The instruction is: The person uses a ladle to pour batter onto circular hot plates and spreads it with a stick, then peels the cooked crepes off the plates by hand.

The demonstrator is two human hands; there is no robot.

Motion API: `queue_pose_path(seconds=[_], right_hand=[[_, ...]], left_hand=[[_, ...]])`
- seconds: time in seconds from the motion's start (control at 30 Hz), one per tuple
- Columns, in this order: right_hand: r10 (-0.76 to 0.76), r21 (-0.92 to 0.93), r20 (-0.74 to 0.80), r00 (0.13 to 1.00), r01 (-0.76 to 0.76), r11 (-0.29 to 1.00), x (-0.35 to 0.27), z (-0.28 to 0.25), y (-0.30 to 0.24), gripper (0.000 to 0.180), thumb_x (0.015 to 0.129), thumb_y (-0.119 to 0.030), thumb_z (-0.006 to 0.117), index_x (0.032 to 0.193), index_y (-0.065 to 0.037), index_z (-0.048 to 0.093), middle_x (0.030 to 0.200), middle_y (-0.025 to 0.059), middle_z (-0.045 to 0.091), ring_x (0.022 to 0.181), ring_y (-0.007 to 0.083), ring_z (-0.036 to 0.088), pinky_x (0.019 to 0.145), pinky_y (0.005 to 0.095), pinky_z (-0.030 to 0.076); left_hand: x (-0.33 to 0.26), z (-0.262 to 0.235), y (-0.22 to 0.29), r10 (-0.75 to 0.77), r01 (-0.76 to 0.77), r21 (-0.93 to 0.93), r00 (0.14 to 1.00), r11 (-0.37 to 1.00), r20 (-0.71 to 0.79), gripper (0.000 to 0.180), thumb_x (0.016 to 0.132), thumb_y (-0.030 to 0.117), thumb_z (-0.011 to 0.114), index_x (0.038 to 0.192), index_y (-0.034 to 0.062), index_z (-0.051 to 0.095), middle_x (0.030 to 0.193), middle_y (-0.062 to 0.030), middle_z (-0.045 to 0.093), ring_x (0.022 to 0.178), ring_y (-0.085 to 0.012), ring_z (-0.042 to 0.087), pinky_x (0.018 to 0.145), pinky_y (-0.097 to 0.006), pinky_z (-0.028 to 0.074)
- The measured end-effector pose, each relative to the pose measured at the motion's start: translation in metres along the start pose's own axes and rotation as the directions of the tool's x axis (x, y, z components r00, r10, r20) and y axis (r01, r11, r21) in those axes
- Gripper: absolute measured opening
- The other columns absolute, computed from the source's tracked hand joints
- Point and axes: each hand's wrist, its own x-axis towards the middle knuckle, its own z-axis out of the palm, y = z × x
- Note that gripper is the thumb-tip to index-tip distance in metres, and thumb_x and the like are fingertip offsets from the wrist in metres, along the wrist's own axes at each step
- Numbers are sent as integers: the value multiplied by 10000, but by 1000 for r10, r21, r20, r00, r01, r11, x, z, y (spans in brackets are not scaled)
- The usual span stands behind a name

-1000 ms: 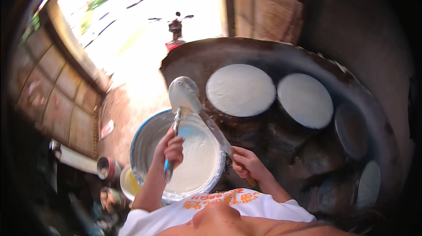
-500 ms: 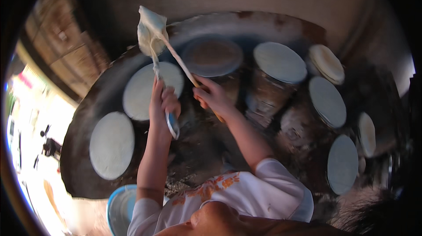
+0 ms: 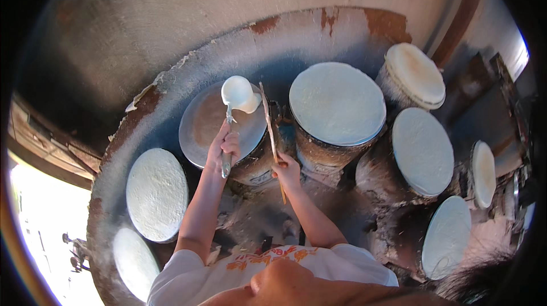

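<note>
My left hand (image 3: 224, 149) grips the handle of a ladle (image 3: 236, 88) whose bowl is full of thick white batter. Some batter (image 3: 249, 104) hangs or spills at the bowl's right side; I cannot tell whether it touches the plate below. Closed round a thin wooden stick (image 3: 266, 113), my right hand (image 3: 288, 174) keeps its batter-coated upper end just right of the ladle. Under both tools is a round brown griddle plate (image 3: 196, 129), bare apart from that batter. To its right, a white batter layer covers a larger round griddle (image 3: 337, 103).
More batter-topped round griddles stand in a ring: two at the left (image 3: 156, 195) (image 3: 135, 263) and several at the right (image 3: 423, 152). A browned flatbread (image 3: 419, 75) lies on the far right one. A curved, rusty, batter-splashed metal wall (image 3: 319, 27) rises behind them.
The view has turned. My hands have moved from near the left batter-covered griddle to over the bare one. Ladle and stick, crossed and raised before, are now lower and apart.
</note>
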Motion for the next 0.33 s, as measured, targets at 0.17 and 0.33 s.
queue_pose_path(seconds=[0.17,0.33], right_hand=[[-287,-191,-51,957,272,943,14,21,0,450,719,15,673,1162,-7,599,892,74,581,680,140,561,597,269,467],[-369,-635,65,927,324,702,50,44,0,494,749,-48,669,1229,-64,552,1188,125,456,975,227,517,812,301,434]], left_hand=[[-15,-12,13,574,58,987,818,-153,41,417,912,155,519,1326,204,495,741,-32,551,477,-95,475,420,-237,403],[15,-10,76,609,343,625,745,-701,274,552,828,156,645,1351,195,474,1221,-169,585,974,-222,660,784,-347,517]])
